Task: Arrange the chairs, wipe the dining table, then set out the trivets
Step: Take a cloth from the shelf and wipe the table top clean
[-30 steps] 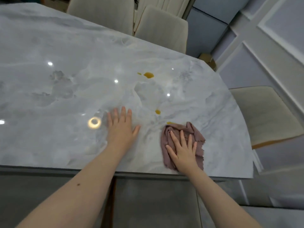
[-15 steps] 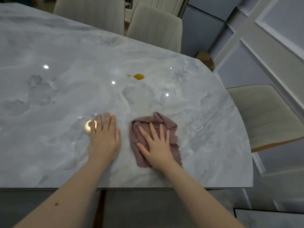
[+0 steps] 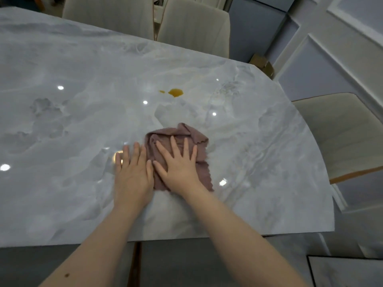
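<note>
I see my right hand (image 3: pixel 179 164) lying flat with fingers spread and straight, pressing down on a crumpled mauve-pink cleaning cloth (image 3: pixel 192 139) that sits on the glossy grey-white marble dining table (image 3: pixel 72 112). The cloth lies toward the near edge of the tabletop, a little right of its middle, bunched into folds with a scalloped edge showing at its right side. My left hand (image 3: pixel 132 172) rests palm-down on the bare marble just beside the cloth, fingers straight and close together, grasping nothing; its thumb side touches the cloth's left edge.

Farther across the table, well apart from the cloth, sits an amber-orange spill (image 3: pixel 175 92) with a smaller drop just to its left. Bright ceiling-light reflections dot the polished surface.

Two cream upholstered chair backs (image 3: pixel 194 23) stand side by side against the far edge of the table. A third cream upholstered chair with a tan trim (image 3: pixel 339 133) stands at the table's right end, its seat showing beyond the curved table edge.
</note>
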A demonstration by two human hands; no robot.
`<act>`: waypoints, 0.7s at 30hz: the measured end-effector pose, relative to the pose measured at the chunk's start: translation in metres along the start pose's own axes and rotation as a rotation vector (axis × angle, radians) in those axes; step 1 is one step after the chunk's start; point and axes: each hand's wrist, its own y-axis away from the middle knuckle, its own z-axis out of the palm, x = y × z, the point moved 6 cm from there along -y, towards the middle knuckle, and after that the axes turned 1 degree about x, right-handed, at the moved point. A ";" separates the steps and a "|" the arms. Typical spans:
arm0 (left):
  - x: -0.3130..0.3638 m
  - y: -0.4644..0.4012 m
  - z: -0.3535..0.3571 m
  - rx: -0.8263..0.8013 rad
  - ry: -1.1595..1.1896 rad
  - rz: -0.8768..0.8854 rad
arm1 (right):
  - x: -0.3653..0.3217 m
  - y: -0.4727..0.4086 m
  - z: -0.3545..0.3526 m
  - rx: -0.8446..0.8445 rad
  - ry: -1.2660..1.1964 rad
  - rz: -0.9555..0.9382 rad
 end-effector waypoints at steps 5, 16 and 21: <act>0.001 0.001 -0.004 -0.003 0.032 -0.026 | 0.094 0.083 -0.020 -0.018 0.069 0.048; -0.004 -0.002 0.002 0.020 0.079 -0.030 | 0.050 -0.027 -0.007 -0.028 0.033 0.249; -0.016 -0.005 -0.008 0.016 0.500 -0.100 | 0.018 0.055 -0.005 -0.039 0.031 -0.071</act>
